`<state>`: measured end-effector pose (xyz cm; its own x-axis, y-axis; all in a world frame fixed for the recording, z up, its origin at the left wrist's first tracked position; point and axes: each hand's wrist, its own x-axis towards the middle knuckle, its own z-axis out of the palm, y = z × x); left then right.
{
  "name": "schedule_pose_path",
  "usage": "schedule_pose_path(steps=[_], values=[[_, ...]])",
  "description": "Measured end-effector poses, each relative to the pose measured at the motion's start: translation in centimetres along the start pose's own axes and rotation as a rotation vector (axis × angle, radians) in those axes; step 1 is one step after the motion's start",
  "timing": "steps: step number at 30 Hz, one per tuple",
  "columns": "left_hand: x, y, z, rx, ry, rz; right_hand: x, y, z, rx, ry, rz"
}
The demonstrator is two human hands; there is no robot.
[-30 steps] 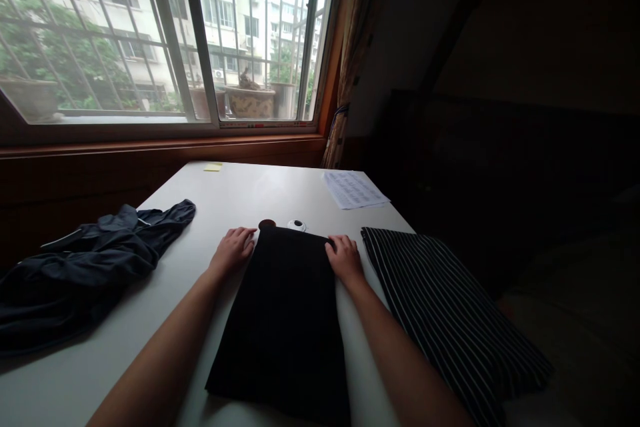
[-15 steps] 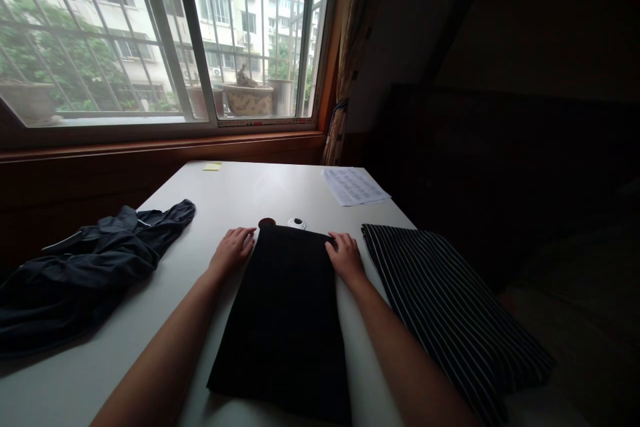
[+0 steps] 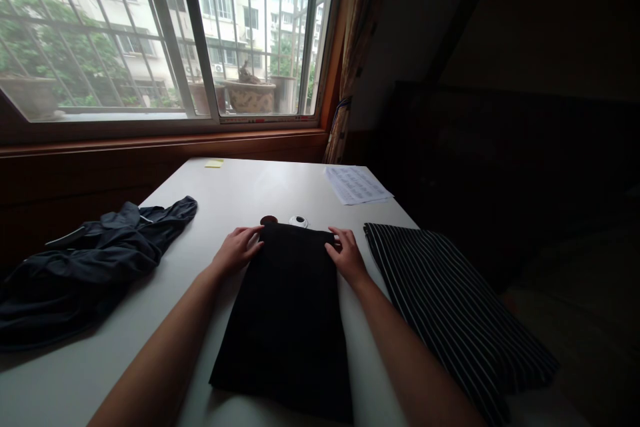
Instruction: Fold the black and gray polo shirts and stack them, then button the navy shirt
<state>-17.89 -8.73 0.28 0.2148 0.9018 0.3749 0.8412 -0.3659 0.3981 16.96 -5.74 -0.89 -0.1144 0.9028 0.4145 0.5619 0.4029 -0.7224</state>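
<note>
- Head view: folded black fabric rectangle (image 3: 287,320), lower centre.
- Left hand (image 3: 234,252) just moved onto its upper-left corner; right hand (image 3: 349,258) at upper right, so both corners seem covered.
- Both half-open; whether pinching, I can't tell.

Worktop (image 3: 260,190) far ctr. free; 2 discs (image 3: 269,219) block just past black cloth (image 3: 290,320). Left gap to garment (image 3: 100,260) wide, right gap to striped cloth (image 3: 445,293) narrower; arms (image 3: 173,333) in both.

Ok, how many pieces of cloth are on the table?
3: a crumpled dark cloth at left, a black cloth between the left hand and right hand, and a striped cloth at right. More could be hidden underneath.
</note>
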Motion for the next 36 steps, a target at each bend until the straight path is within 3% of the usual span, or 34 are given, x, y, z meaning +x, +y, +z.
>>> schedule_pose_path(steps=[6, 12, 15, 18, 20, 23, 26, 30, 36], values=[[-0.1, 0.0, 0.0, -0.001, -0.040, 0.023, -0.1, -0.1, -0.2, 0.031, 0.047, 0.069], [0.0, -0.1, 0.2, 0.041, -0.043, 0.059, -0.5, -1.1, 0.1, -0.075, 0.004, 0.081], [-0.1, 0.1, 0.1, 0.052, -0.050, 0.057, -1.0, -3.1, -0.3, -0.241, 0.004, 0.081], [-0.1, 0.1, 0.1, 0.053, -0.057, 0.049, -2.8, -6.9, -1.3, -0.388, -0.028, -0.011], [0.1, 0.0, 0.1, 0.048, -0.060, 0.033, -4.9, -9.9, -2.1, -0.366, -0.132, -0.146], [0.7, 0.0, 0.2, 0.034, -0.074, -0.047, -9.1, -13.6, -2.9, -0.251, -0.478, -0.353], [2.0, 0.6, 0.4, 0.030, -0.104, -0.124, -12.7, -15.2, -3.0, -0.218, -0.704, -0.475], [4.3, 2.1, 0.8, 0.032, -0.152, -0.105, -14.9, -14.8, -2.9, -0.284, -0.770, -0.521], [6.9, 2.9, 0.9, 0.043, -0.253, -0.099, -14.9, -13.6, -4.7, -0.340, -0.833, -0.529]])
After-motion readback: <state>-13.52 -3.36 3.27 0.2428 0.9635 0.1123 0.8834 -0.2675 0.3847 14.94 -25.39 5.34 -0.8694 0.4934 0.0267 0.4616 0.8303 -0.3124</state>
